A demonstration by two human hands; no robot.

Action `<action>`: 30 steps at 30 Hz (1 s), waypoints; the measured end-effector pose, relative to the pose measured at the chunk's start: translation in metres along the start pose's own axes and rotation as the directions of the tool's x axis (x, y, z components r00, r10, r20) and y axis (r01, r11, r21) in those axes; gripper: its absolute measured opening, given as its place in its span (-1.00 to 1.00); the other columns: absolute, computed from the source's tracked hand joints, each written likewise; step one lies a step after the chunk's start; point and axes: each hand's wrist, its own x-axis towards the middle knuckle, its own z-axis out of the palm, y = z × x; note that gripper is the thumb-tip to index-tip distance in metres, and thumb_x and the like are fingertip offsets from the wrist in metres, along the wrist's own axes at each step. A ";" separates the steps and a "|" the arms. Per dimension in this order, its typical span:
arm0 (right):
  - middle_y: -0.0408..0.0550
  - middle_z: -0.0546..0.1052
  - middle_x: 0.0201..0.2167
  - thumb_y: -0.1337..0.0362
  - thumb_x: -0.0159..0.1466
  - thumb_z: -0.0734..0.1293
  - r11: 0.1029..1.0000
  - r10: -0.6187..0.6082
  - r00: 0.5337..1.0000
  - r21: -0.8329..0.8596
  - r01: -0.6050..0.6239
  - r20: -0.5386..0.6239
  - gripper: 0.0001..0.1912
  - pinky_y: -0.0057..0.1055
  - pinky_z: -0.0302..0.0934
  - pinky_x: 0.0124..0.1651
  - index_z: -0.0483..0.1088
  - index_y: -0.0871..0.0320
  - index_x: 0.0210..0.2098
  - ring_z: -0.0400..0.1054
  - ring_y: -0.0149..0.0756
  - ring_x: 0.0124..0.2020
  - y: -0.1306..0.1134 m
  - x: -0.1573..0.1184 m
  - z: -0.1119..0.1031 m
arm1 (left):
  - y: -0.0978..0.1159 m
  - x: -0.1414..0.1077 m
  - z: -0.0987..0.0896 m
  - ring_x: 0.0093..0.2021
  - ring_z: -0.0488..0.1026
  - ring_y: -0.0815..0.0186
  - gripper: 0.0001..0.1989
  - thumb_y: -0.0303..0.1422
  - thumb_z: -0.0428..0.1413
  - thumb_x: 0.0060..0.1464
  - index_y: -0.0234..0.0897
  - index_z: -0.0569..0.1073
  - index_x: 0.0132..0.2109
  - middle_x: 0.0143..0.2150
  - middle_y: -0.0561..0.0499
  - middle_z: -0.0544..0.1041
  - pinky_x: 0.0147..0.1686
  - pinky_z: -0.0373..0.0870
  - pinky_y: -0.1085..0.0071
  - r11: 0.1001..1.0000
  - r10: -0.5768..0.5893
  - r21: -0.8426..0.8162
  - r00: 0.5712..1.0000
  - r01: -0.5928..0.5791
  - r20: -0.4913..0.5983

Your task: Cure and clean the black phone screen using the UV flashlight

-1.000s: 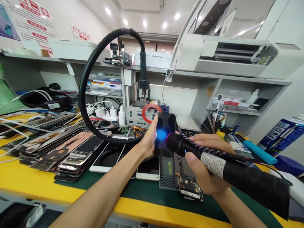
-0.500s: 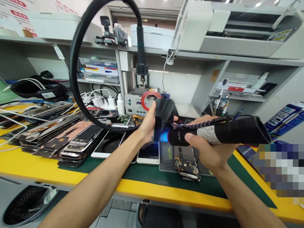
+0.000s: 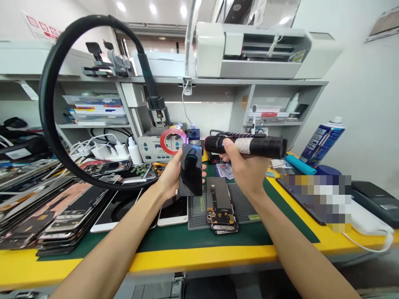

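Observation:
Upright above the workbench is a dark phone (image 3: 191, 172), gripped at its sides by my left hand (image 3: 170, 176). My right hand (image 3: 246, 172) wraps round a black flashlight (image 3: 264, 147) with a white label, its head pointing left near the phone's top edge. Faint bluish-purple light shows beside the flashlight's head. A roll of red tape (image 3: 165, 141) appears just behind my left fingers. Below and between my hands, a stack of phone screen parts (image 3: 220, 203) lies on a grey perforated mat (image 3: 245, 203).
Stacked phone screens (image 3: 73, 211) and a white-framed device (image 3: 174, 212) lie left. A black looped hose (image 3: 46, 99) arches over them. A blue spray can (image 3: 322, 141) and a white charger-like device (image 3: 368, 216) are right. Shelves hold a cutting machine (image 3: 262, 68).
The view has shifted right. The flashlight has moved from the phone's lower part up to its top edge, and the blue glow on the lower screen is gone.

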 end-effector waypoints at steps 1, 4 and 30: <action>-0.15 0.49 -0.57 0.12 0.26 0.42 1.000 0.006 0.999 -0.023 -0.007 -0.045 -0.72 -0.30 0.47 -0.34 0.43 0.16 -0.49 0.47 -0.26 -0.50 0.005 0.001 0.000 | 0.000 -0.001 0.001 -0.29 0.60 0.13 -0.32 0.12 -0.19 0.28 -0.36 0.53 0.02 -0.16 -0.23 0.63 -0.21 0.57 0.16 1.000 -0.004 0.010 1.000 0.004 -0.003; -0.09 0.52 -0.52 0.06 0.23 0.43 0.996 0.054 0.978 -0.054 -0.066 -0.200 -0.70 -0.27 0.46 -0.32 0.43 0.16 -0.46 0.49 -0.21 -0.47 0.018 0.007 -0.003 | 0.001 -0.006 0.003 -0.30 0.59 0.14 -0.39 0.11 -0.11 0.26 -0.33 0.53 -0.03 -0.17 -0.20 0.62 -0.23 0.57 0.18 0.998 -0.011 0.068 1.000 0.011 0.002; 0.05 0.56 -0.34 0.06 0.20 0.33 0.945 0.151 0.943 -0.236 -0.225 -0.296 -0.72 -0.21 0.32 -0.09 0.40 0.17 -0.34 0.46 -0.07 -0.22 0.076 0.023 -0.022 | -0.063 0.034 0.106 0.00 0.52 -0.18 -0.47 -0.03 0.12 0.13 -0.45 0.56 -0.03 -0.05 -0.45 0.57 -0.04 0.43 0.06 -0.478 0.314 0.836 0.941 0.269 -0.123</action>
